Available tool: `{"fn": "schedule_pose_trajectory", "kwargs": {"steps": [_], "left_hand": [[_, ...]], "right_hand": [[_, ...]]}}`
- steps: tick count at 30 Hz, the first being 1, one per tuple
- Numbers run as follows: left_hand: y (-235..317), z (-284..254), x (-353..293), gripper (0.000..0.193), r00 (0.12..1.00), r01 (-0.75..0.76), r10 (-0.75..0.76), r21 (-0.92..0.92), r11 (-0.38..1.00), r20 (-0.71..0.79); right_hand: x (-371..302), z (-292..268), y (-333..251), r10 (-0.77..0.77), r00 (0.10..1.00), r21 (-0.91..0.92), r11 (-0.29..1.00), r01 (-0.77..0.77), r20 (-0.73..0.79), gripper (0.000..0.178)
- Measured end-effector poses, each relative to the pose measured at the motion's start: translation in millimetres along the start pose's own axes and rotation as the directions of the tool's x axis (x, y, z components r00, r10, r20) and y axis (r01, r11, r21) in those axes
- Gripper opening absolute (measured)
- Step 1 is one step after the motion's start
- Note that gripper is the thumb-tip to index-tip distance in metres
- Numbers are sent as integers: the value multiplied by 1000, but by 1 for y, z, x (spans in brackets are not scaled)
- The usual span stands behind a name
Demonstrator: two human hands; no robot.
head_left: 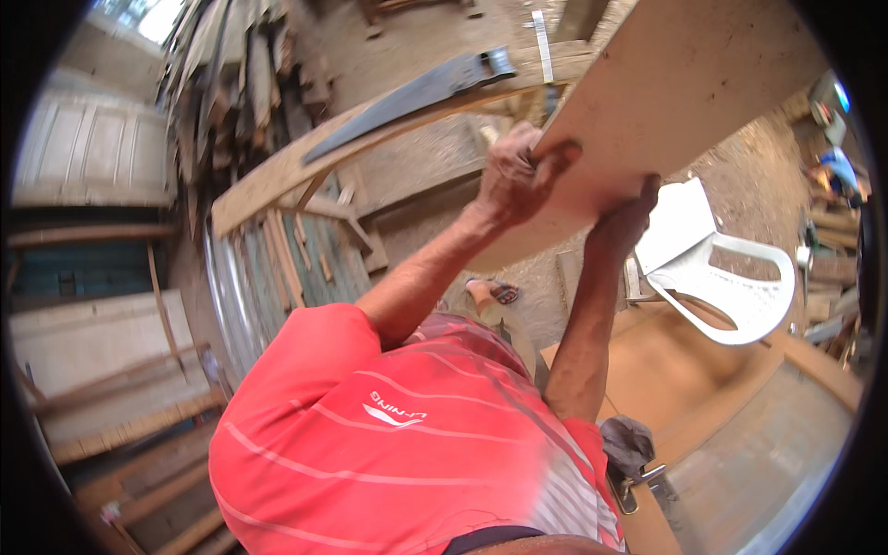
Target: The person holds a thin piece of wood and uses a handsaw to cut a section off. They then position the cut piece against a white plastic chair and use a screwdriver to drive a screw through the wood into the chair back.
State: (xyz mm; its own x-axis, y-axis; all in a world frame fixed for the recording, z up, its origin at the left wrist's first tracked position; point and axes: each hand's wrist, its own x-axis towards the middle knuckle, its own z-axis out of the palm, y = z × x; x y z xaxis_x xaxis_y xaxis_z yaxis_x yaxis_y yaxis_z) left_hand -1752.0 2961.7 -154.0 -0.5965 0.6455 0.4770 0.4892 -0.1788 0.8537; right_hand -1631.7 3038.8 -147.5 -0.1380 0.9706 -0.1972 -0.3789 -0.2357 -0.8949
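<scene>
A wide, flat wooden board [689, 88] slants up and away to the far right in front of me. My left hand [518, 176] is closed over its left edge, with the thumb lying on the upper face. At the near right side of the board, my right hand [624, 222] grips the other edge, its fingers partly hidden. Beyond my left hand lies a handsaw [398, 102] with a grey blade, resting along a wooden bench beam [264, 185]. A thin pale strip like a ruler [542, 46] sits near the saw's handle.
Long timber pieces [231, 74] are heaped at the far left. A white plastic chair [777, 277] stands to my right, beside a brown wooden door panel [666, 365] with a metal door handle [631, 490]. Loose wood strips [282, 254] lie below the bench. My sandalled foot [490, 291] shows beneath my arms.
</scene>
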Motion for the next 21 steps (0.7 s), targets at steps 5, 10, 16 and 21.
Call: {"fn": "schedule_pose_trajectory", "kwargs": {"steps": [5,10,16,21], "left_hand": [[8,-150,-39,35,969,42,29,276,960,-247],[14,-268,-92,55,810,470,-253,328,819,-530],[15,-329,-141,63,765,535,-70,570,624,-640],[6,-347,-170,73,705,674,-161,584,452,-690]], "right_hand": [[-72,73,98,158,880,185,947,-263,448,73],[-172,140,138,455,622,11,802,-598,637,83],[-225,160,190,561,351,-205,701,-683,750,84],[-238,163,227,728,160,-404,534,-743,667,74]]}}
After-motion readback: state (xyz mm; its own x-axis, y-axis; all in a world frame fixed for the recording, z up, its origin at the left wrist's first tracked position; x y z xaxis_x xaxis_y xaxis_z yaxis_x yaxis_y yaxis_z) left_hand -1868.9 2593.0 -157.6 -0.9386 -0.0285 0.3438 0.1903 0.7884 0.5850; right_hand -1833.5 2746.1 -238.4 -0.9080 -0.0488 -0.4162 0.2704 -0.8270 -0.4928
